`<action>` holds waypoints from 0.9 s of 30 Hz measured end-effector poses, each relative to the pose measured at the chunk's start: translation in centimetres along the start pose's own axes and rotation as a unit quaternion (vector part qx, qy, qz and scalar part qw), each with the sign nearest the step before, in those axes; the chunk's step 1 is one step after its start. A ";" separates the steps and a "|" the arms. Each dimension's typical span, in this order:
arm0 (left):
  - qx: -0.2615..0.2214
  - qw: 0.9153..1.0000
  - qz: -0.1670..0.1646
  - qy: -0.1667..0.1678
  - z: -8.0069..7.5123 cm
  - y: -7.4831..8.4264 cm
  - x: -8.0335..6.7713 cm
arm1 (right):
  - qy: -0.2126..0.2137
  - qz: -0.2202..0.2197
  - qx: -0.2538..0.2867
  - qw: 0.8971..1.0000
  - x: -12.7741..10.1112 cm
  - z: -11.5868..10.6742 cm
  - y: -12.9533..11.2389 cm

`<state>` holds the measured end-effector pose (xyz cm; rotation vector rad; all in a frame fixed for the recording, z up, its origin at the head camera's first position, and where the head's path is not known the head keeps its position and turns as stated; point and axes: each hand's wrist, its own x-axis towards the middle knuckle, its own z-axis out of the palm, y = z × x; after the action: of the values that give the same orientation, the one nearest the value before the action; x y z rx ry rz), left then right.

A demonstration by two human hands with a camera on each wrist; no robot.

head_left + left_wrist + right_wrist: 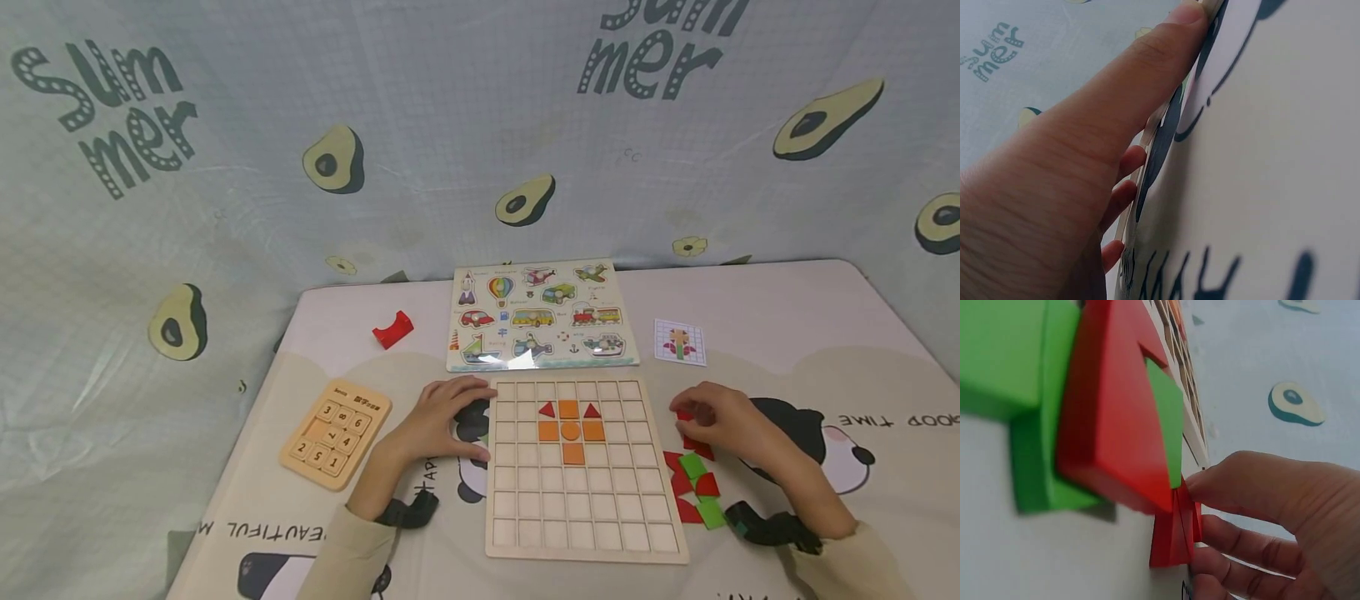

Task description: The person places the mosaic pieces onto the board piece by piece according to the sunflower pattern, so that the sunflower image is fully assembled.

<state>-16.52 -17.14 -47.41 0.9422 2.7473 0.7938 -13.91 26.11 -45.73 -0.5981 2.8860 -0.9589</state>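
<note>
head view: right hand (723, 421) pinches a small red wooden triangle piece (684, 415) at centre right of the frame, just right of the pale wooden grid board (585, 508). left hand (442, 421), fingers straight, presses the board's left edge. loose red and green pieces (693, 487) lie below the right hand.

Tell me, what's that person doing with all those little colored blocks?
A person sits at a table with a wooden grid board. Orange squares and two red triangles already sit in its upper squares. The left hand rests on the board's left edge. The right hand pinches a red piece from the pile of red and green pieces beside the board. A pattern card and a vehicle puzzle lie farther back.
</note>
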 end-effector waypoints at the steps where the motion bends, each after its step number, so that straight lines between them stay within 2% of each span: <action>1: -0.001 1.000 -0.002 -0.002 0.0 0.0 0.0 | 0.000 0.001 0.001 1.000 0.0 0.0 0.0; 8: -0.001 1.000 -0.009 -0.008 -0.1 0.0 0.0 | -0.003 0.031 -0.003 1.000 0.2 0.1 -0.2; 19: -0.003 1.000 -0.008 -0.008 -0.1 -0.1 0.0 | -0.013 0.035 -0.005 0.999 0.2 0.2 -0.5; 27: 0.000 1.000 -0.010 -0.012 0.0 -0.3 0.1 | -0.029 0.030 0.016 0.999 0.1 0.0 -2.2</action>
<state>-16.75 -17.25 -47.53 0.9154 2.7329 0.7747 -13.22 24.44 -44.44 -0.5245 2.8164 -0.9607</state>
